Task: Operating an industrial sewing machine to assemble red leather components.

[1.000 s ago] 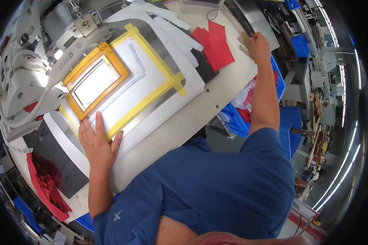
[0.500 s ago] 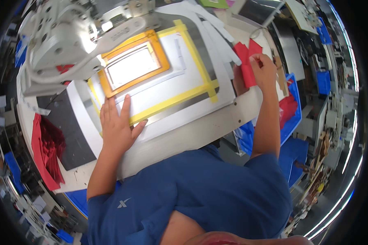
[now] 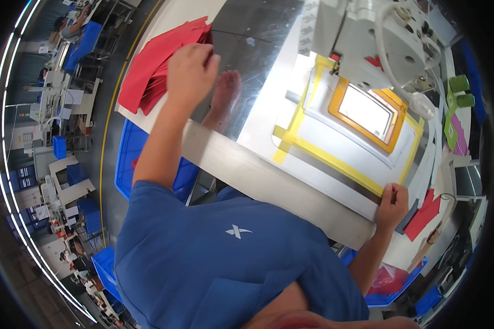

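My left hand [image 3: 192,74] is at the right edge of a fanned stack of red flat pieces [image 3: 148,71], at the far left of the table. Its fingers are curled and closed; whatever is between them is hidden. My right hand [image 3: 394,205] is closed at the near right corner of a white sheet edged with yellow tape [image 3: 340,168]. What it holds, if anything, does not show. On that sheet, under the white machine head [image 3: 389,49], rests an orange frame [image 3: 368,141] with a brightly lit window. Several red pieces [image 3: 422,215] lie to the right of my right hand.
A shiny metal plate [image 3: 252,60] lies between the stack and the sheet. Blue bins [image 3: 127,151] stand below the table edge at left, and another blue bin [image 3: 392,296] with red scraps is at right. Green spools [image 3: 460,83] stand at far right.
The view has swung left. My left hand has gone from beside the orange frame to the red stack. My right hand has left the red pieces at right and come to the sheet's corner.
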Demonstrator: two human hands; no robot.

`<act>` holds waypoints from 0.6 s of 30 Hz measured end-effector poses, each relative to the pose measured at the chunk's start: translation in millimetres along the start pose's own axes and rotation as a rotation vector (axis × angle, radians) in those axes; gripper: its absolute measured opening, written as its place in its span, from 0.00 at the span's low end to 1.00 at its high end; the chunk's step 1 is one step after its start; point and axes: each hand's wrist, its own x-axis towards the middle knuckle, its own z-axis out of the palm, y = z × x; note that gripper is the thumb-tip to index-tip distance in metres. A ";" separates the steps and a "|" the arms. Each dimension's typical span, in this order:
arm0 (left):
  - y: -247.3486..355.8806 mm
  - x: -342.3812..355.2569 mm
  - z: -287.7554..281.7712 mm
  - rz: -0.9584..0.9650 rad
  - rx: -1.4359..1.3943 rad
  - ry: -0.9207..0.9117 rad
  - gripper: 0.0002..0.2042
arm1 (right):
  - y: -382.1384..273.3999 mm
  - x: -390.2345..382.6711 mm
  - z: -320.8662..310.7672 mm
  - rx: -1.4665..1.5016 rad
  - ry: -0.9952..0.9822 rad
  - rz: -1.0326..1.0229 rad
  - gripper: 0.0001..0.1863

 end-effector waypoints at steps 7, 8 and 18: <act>-137.0 -42.0 -59.7 -0.298 0.335 -0.131 0.23 | -10.7 4.1 5.3 -0.045 -0.014 -0.004 0.05; -139.8 -44.8 -59.4 -0.316 0.328 -0.229 0.24 | -9.8 3.8 7.1 -0.042 -0.009 -0.017 0.05; -161.6 1.8 -83.1 -0.354 0.270 -0.107 0.12 | -16.4 5.3 4.0 -0.070 -0.012 -0.035 0.07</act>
